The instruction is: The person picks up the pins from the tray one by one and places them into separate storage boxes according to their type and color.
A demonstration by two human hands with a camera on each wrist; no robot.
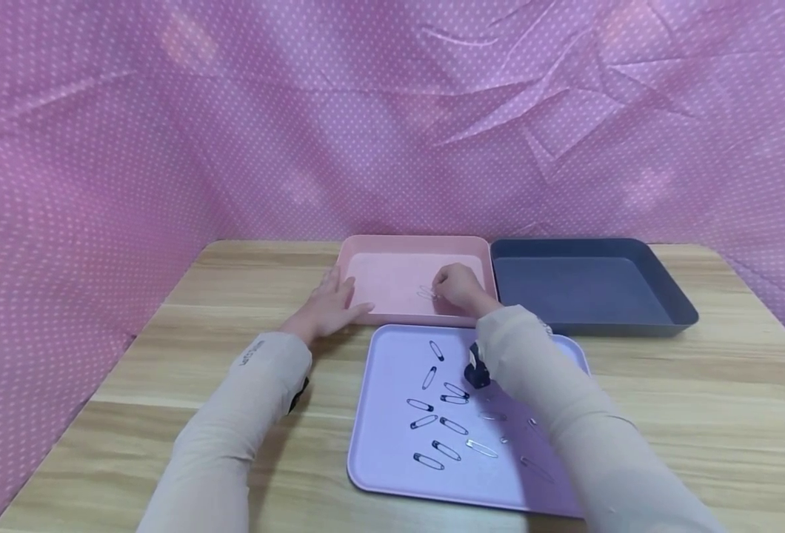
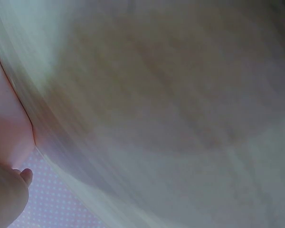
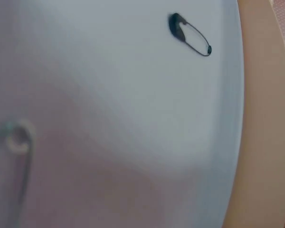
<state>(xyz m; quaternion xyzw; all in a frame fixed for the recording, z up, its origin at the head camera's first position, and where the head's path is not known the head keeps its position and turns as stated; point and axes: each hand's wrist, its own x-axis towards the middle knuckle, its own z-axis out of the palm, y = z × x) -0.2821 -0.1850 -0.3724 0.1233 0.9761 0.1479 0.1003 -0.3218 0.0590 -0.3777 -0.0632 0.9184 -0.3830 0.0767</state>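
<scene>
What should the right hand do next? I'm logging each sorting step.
Probably let go and lift away: the right hand is low in the pink tray with a silver safety pin at its fingertips, while more safety pins wait on the purple tray.

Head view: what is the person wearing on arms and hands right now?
Both arms wear long, snug beige sleeves. The left sleeve carries small dark lettering near the cuff; the right sleeve is plain. A black wrist unit sits under the right forearm. The left hand and right hand are bare.

Left wrist view: blurred throughout, only a fingertip (image 2: 26, 176) discernible. Silver safety pin (image 3: 16, 156): blurred, cut by frame edge. Right hand (image 1: 458, 287): fingertips hidden. Lilac tray (image 1: 392, 474): partly covered by right sleeve (image 1: 566, 414).
</scene>
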